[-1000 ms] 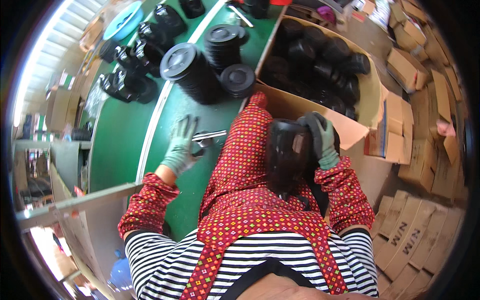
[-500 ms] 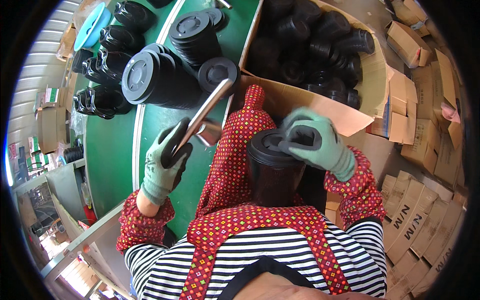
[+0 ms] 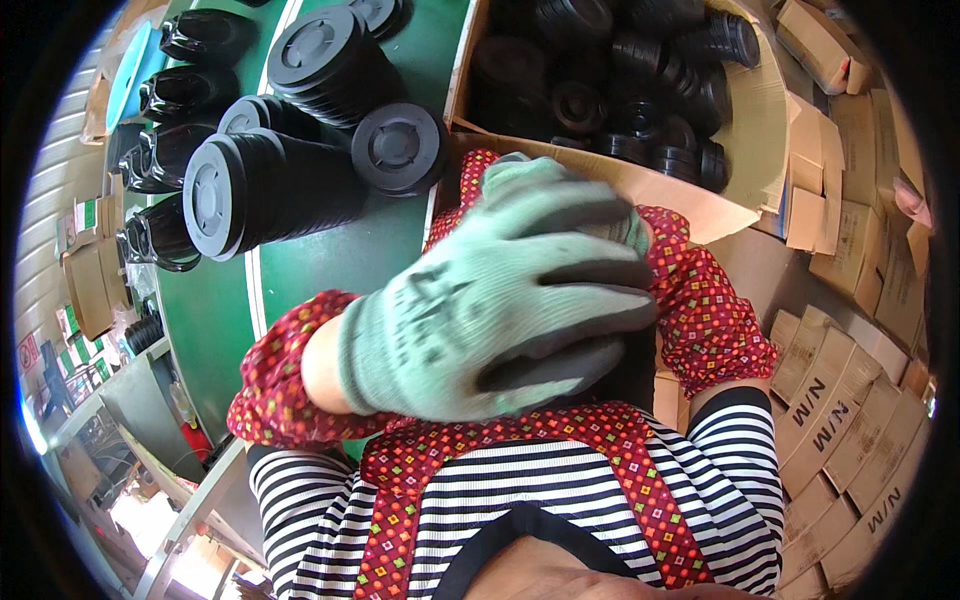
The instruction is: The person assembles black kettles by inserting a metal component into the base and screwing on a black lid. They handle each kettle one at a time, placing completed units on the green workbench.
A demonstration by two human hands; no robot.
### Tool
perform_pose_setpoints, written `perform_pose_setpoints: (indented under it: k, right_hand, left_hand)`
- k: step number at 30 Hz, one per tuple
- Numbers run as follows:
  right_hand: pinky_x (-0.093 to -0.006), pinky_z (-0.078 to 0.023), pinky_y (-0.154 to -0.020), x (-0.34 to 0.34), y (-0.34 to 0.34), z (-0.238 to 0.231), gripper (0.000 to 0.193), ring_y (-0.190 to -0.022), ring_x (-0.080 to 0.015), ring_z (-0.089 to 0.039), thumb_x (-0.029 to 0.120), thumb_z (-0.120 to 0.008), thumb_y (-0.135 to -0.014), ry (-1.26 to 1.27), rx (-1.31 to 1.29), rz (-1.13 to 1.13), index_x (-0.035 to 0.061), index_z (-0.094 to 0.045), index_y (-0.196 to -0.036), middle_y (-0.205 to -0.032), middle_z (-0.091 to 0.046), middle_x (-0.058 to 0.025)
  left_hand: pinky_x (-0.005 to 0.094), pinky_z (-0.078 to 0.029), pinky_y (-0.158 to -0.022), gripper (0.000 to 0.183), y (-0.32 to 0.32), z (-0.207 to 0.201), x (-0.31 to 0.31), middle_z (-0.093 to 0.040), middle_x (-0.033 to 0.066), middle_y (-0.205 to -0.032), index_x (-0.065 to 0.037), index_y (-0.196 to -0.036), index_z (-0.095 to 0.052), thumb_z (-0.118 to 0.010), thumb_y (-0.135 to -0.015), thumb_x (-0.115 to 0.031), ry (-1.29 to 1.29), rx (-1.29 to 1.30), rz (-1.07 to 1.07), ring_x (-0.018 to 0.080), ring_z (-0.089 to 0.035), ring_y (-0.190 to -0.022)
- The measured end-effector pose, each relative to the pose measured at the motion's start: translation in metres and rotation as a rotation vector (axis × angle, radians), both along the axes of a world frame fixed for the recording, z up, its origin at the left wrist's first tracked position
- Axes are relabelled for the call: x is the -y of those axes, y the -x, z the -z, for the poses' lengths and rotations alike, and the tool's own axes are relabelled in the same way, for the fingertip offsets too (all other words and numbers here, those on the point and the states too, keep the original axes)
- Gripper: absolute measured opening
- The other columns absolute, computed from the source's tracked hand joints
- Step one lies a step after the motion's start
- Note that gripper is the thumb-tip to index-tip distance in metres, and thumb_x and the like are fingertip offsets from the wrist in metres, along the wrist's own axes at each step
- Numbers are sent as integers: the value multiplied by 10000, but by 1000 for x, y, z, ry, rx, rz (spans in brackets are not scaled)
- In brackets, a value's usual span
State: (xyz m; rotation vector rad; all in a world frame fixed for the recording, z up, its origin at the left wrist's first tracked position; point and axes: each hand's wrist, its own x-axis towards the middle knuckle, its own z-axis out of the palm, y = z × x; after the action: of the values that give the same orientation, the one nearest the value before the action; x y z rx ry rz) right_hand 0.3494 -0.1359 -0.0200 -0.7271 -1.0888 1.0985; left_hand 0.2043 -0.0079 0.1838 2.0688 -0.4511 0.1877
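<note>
A: While the left hand [image 3: 500, 300] fills the middle of the view, what is it doing?
B: It lies flat in a green glove, fingers [image 3: 590, 270] together and stretched to the right, covering whatever sits in the lap; I cannot tell if it grips anything.
A: And the right hand [image 3: 545, 175]?
B: Mostly hidden behind the left; only a gloved edge shows, its grip unclear.
A: Where are the black parts?
B: Stacked black lids [image 3: 260, 190] lie on the green table [image 3: 330, 270] to the left; the cardboard box [image 3: 740, 120] ahead holds more black parts [image 3: 620, 90]
</note>
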Motion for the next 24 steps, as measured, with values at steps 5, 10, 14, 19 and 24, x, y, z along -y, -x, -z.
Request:
perform_pose_setpoints:
  k: [5,10,14,19,24]
  right_hand:
    - [-446,-467,-1125,-17,-2,-6,274,-1211,-317,-634,185,-689,-1013,32,159,-210,-23,-674,-1191,-1242,-617,-166]
    - [-498,-420,-1161,0,23,-30,262,-1266,-342,-609,199,-640,-1046,-136,5,-61,-27,-671,-1174,-1199,-635,-191]
    - [-540,-382,-1189,2,32,-46,266,-1311,-362,-589,211,-602,-1073,-202,-31,-11,-30,-669,-1161,-1164,-650,-210]
    - [-584,-344,-1211,8,45,-53,299,-1309,-385,-575,247,-571,-1082,-212,92,93,-33,-673,-1065,-1083,-655,-210]
    - [-636,-423,-1160,28,37,-45,379,-1281,-463,-574,37,-685,-955,-336,649,486,-54,-614,-1317,-1334,-582,-201]
  left_hand:
    - [459,-511,-929,320,-16,21,48,-745,131,-1099,-64,-1242,-735,-737,-936,-158,154,-262,-28,339,-700,-992]
    - [513,-473,-969,473,-29,14,94,-666,149,-1178,-106,-1356,-653,-725,-929,-295,-413,-296,-224,354,-637,-1115]
    - [480,-457,-910,519,-14,21,89,-668,115,-1099,-92,-1358,-661,-745,-891,-302,-196,-186,-100,316,-630,-1040]
    - [488,-450,-936,523,4,12,87,-651,90,-1104,-143,-1320,-705,-760,-851,-368,-162,-198,-21,308,-607,-990]
    - [477,-497,-894,375,9,22,48,-684,58,-970,-130,-1010,-787,-756,-872,-477,163,-46,155,309,-649,-897]
